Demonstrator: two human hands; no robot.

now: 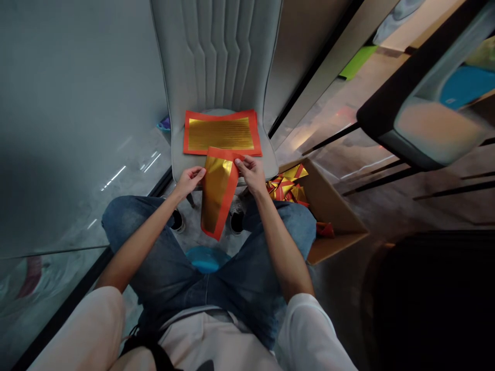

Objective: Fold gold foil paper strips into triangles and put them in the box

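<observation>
Between my hands hangs a sheet of red paper with a gold foil panel (216, 190), just in front of the chair seat. My left hand (192, 179) pinches its left edge between thumb and fingers. At its upper right, my right hand (250, 171) grips the red border, thumb on top. The sheet looks bent along its length, with its lower end dangling between my knees. Behind it, a stack of similar red-and-gold sheets (220, 134) lies flat on the grey chair (216, 56).
A cardboard box (332, 211) beside my right knee holds several folded red-and-gold paper pieces (288, 185). A light blue round object (207, 258) is under me. Another chair (421, 118) stands at the right, and a glossy panel (77, 113) rises at the left.
</observation>
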